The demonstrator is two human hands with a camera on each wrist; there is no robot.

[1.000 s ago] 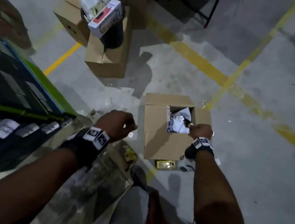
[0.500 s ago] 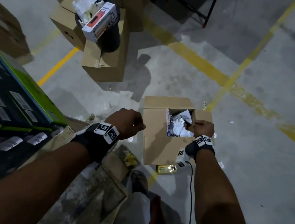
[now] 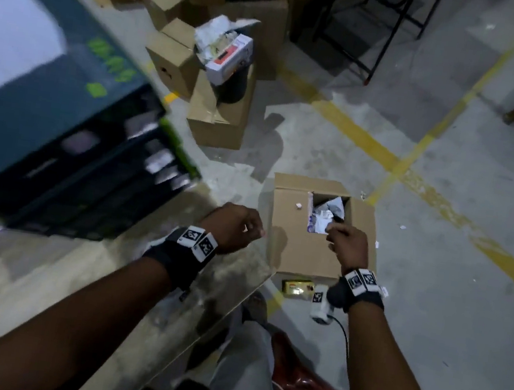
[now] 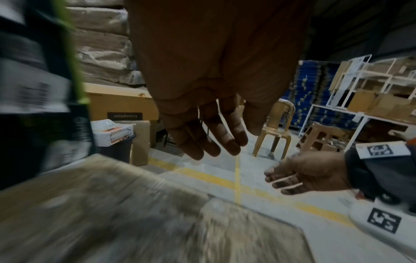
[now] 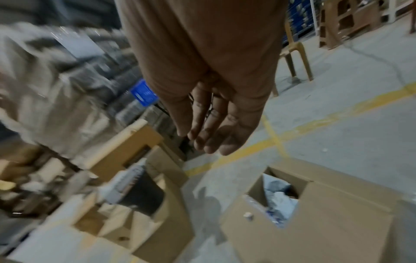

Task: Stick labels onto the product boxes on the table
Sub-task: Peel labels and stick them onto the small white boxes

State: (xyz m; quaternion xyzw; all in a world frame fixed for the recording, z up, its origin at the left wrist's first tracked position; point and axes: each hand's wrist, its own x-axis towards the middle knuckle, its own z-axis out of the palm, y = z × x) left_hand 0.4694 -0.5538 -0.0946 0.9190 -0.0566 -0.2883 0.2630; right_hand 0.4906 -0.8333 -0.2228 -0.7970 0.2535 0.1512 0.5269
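Dark product boxes (image 3: 58, 140) with green edges are stacked on the table (image 3: 219, 288) at the left, blurred; white labels (image 3: 158, 161) show on their sides. My left hand (image 3: 235, 224) hovers past the table's corner, and the left wrist view shows its fingers (image 4: 209, 138) loose and empty. My right hand (image 3: 348, 240) hangs over an open cardboard box (image 3: 292, 242) on the floor that holds crumpled paper (image 3: 325, 214). Seen from the right wrist, its fingers (image 5: 213, 135) are straight and hold nothing above that box (image 5: 326, 222).
A black bin topped by a white carton (image 3: 232, 55) stands among brown cardboard boxes (image 3: 217, 116) on the floor ahead. Yellow lines (image 3: 357, 133) cross the concrete. A small yellow packet (image 3: 297, 288) lies by the open box. A plastic chair (image 4: 276, 128) and shelving (image 4: 371, 106) stand farther off.
My right hand was curled at the floor box's opening and has uncurled, with straight fingers. The left hand has barely moved. The view has swung, so the product boxes look larger and blurred.
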